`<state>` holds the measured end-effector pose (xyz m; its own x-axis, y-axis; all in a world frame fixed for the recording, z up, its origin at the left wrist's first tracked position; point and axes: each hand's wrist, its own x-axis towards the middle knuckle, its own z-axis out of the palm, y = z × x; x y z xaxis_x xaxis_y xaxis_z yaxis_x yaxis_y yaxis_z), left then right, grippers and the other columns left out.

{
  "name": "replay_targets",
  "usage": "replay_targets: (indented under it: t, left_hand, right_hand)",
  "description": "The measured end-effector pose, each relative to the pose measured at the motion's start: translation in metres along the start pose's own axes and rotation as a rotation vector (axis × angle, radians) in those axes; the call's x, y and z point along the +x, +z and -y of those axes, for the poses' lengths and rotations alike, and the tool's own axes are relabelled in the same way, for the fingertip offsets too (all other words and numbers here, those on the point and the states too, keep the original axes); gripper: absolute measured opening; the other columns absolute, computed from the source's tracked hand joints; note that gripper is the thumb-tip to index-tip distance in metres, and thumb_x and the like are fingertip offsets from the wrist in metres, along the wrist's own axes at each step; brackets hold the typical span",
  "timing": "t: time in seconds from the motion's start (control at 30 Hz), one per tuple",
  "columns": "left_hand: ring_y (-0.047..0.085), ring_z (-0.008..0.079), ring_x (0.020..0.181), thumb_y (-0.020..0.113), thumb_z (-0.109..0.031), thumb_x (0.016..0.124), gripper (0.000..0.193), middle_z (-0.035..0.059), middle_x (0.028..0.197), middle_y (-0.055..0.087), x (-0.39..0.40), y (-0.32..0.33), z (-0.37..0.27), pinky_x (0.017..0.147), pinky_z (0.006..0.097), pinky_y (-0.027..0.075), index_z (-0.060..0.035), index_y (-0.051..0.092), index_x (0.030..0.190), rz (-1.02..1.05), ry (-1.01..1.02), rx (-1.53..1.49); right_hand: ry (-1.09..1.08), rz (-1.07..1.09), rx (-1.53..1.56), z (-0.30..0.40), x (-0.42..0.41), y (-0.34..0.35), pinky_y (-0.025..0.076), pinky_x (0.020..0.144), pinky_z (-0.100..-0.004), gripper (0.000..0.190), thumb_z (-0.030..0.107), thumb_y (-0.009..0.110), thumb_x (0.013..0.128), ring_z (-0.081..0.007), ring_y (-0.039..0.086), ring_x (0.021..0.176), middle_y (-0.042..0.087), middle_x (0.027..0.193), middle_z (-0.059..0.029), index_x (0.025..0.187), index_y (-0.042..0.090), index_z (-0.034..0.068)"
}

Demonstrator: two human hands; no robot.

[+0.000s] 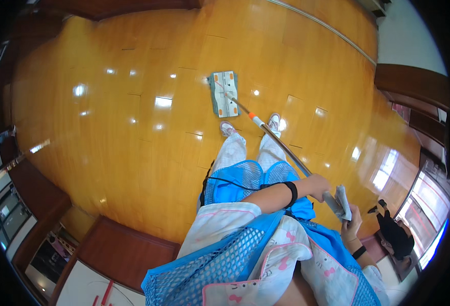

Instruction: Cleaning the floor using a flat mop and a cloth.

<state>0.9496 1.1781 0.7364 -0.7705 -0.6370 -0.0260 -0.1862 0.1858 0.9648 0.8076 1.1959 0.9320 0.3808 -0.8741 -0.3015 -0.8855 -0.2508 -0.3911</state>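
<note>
My left hand (318,187) reaches across my body and is closed around the metal pole (286,149) of a flat mop. Beyond it, my right hand (351,222) holds the grey upper end of the pole together with a folded pale grey cloth (342,201). The pole slants down and away to the mop's silver head plate (225,103), which has orange corner pieces. Under the plate, a grey-green mop pad (214,97) lies flat on the wood floor (152,114), just ahead of my shoes (228,128).
Dark wooden furniture (125,248) stands at lower left. A metal floor strip (324,28) crosses at upper right, near a wooden ledge (412,84). At the right, a person in black (395,233) is near a bright glass opening (423,206). A black cord (232,183) hangs across my blue mesh vest.
</note>
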Motion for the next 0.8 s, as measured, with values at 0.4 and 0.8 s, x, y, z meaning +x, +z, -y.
replay_targets:
  t: [0.4, 0.8]
  left_hand:
    - [0.062, 0.0285, 0.067, 0.066, -0.037, 0.060, 0.027, 0.0097, 0.070, 0.063, 0.037, 0.019, 0.027, 0.058, 0.0391, 0.048, -0.0128, 0.066, 0.072, 0.040, -0.193, 0.155]
    - [0.062, 0.0268, 0.077, 0.066, -0.035, 0.061, 0.025, 0.0081, 0.077, 0.064, 0.134, -0.004, 0.106, 0.066, 0.0398, 0.048, -0.0153, 0.066, 0.076, -0.162, -0.427, 0.198]
  right_hand:
    - [-0.107, 0.021, -0.173, -0.064, 0.005, 0.008, 0.046, 0.067, -0.0393, 0.030, 0.002, 0.050, 0.073, -0.0352, 0.056, 0.078, 0.056, 0.089, -0.0177, 0.103, 0.052, 0.002]
    - [-0.013, -0.090, 0.057, -0.205, 0.113, 0.031, 0.047, 0.072, -0.0360, 0.039, -0.006, 0.046, 0.074, -0.0338, 0.059, 0.085, 0.057, 0.093, -0.0176, 0.111, 0.050, 0.006]
